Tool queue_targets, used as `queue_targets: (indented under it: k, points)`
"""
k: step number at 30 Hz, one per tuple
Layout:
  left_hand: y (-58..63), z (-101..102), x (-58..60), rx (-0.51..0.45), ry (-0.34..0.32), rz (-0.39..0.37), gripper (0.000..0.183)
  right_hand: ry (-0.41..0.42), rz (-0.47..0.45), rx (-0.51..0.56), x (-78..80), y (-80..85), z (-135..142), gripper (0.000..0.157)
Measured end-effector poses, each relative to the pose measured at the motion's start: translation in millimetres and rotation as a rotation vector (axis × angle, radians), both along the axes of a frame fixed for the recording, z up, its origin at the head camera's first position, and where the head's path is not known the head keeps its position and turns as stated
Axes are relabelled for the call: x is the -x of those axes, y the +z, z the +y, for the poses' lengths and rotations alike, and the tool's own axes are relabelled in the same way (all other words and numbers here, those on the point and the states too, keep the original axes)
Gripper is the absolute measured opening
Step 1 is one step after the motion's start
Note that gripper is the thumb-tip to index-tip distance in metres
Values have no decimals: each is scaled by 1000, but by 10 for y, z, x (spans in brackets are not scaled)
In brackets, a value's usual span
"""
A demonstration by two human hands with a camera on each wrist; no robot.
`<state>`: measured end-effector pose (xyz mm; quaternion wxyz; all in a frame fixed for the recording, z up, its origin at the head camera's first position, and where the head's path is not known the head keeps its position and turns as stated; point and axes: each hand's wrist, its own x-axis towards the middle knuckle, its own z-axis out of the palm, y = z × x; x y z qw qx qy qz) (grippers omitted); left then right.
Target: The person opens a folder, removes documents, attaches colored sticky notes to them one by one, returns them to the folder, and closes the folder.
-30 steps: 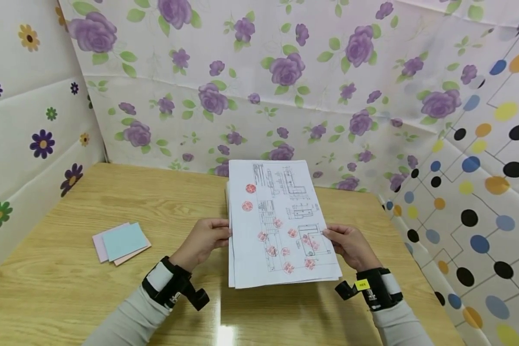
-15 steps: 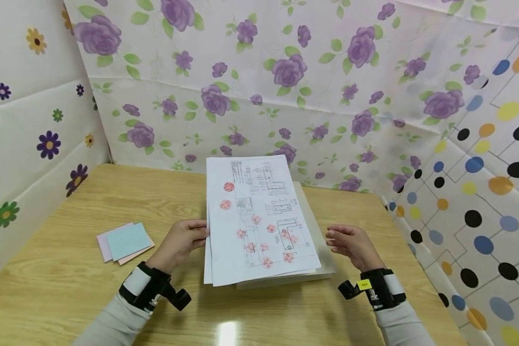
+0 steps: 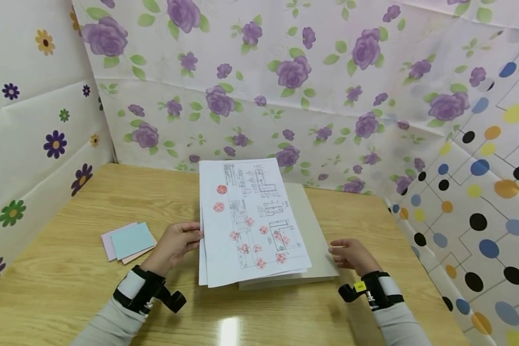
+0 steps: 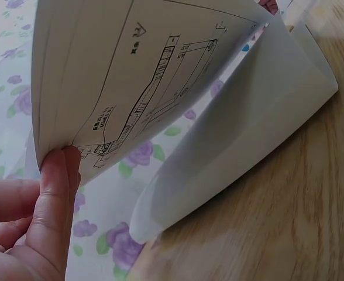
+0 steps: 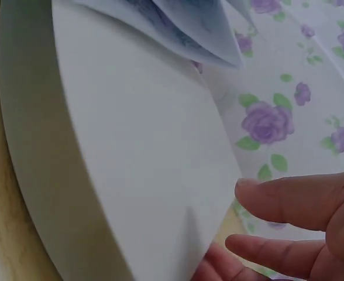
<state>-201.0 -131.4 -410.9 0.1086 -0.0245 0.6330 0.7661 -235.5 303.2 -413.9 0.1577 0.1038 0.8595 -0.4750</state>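
My left hand pinches the left edge of a few loose white paper sheets between thumb and fingers. Technical drawings and red stamps mark the top sheet. Under the sheets, and showing to their right, is a pale cream folder, its cover bowed up from its lower leaf in the right wrist view. At its right edge is my right hand. In the right wrist view, the thumb and index finger stand apart at that edge, with other fingertips partly hidden behind the cover.
A small fanned stack of pastel cards lies on the wooden table to the left. Flower-printed cloth rises behind the table, and a dotted cloth closes off the right side.
My left hand has carried the sheets leftward, uncovering the folder's right part. My right hand has let go of the sheets and come down to the folder's right edge.
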Motion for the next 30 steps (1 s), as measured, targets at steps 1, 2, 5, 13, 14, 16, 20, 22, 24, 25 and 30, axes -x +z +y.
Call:
queue_targets:
  k: [1, 2, 5, 13, 14, 16, 20, 22, 24, 25, 30]
  points:
    - [-4, -6, 0, 2, 5, -4, 44, -1, -7, -8, -1, -17, -1, 43]
    - [-7, -12, -1, 1, 9, -7, 45, -7, -11, -15, -4, -31, -4, 40]
    - [-34, -40, 2, 5, 17, -16, 45, -17, -16, -21, -8, -62, -5, 30]
    - [-120, -122, -3, 3, 10, -38, 48, -41, -28, -15, -28, -130, 60, 18]
    - [-122, -124, -7, 4, 17, -45, 48, -40, -29, -16, -40, -136, 81, 18]
    - [-139, -129, -4, 8, 20, -49, 48, -43, -26, -24, -71, -148, 138, 18]
    - [-176, -125, 13, 18, 28, -61, 47, -52, -28, -47, -146, -155, 286, 19]
    - [-197, -122, 21, 22, 28, -63, 46, -52, -26, -52, -180, -160, 381, 20]
    - [-204, -115, 27, 25, 30, -64, 45, -51, -22, -58, -218, -170, 486, 21]
    - [-211, -113, 31, 28, 28, -60, 45, -51, -19, -58, -236, -176, 540, 21]
    - [-258, -109, 59, 55, 26, -62, 45, -89, -36, -40, -329, -187, 771, 18]
